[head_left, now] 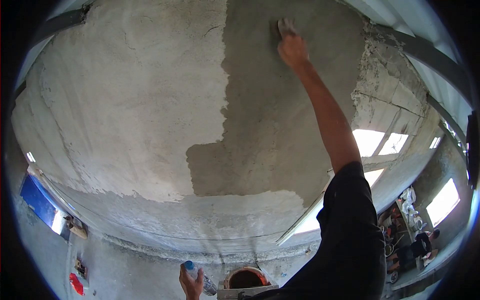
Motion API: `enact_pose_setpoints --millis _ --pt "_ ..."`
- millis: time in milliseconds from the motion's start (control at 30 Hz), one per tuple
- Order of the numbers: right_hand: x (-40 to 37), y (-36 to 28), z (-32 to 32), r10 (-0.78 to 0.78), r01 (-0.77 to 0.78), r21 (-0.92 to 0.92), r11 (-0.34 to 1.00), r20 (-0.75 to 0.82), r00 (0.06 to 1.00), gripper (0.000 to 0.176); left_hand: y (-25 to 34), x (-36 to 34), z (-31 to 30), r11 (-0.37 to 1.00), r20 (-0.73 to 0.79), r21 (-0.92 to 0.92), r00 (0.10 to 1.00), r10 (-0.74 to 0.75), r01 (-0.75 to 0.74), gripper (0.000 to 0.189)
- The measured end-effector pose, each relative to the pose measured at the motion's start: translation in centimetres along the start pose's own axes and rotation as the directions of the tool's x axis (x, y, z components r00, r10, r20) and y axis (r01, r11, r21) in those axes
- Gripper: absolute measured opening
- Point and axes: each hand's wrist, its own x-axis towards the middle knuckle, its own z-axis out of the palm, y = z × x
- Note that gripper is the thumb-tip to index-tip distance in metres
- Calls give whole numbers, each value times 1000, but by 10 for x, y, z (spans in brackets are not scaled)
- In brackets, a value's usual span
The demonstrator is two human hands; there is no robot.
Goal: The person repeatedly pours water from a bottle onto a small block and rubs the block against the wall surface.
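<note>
Grey, damp plaster (270, 125) covers the middle of the wall, bordered on its left by a paler dry coat (130, 100). Right hand (292, 50), arm raised, closes its fingers on a small pale pad (286, 26) pressed flat against the damp patch near its upper edge. Left hand (190, 286), low in view, wraps around a clear bottle (206, 285) with a blue cap, just beside an orange-rimmed bucket (245, 277).

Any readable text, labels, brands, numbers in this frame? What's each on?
None readable.
Any label on the bottle in the left hand: too small and blurred.
Marks on the blue panel, low left: none legible.
Print on the pale tool in the right hand: none visible.
</note>
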Motion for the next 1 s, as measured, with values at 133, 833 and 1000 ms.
enact_pose_setpoints --millis 133,833,1000 --pt "-50 -20 -23 56 -67 25 997 308 950 42 -11 -5 1 999 -5 13 1000 30 -30 59" --pt "-39 -34 -20 -77 85 311 947 -38 996 65 11 -2 19 999 33 -29 999 26 -26 45" --pt "9 -13 -1 27 -12 209 978 -69 997 63 15 -2 22 1000 66 -18 998 11 -10 43"
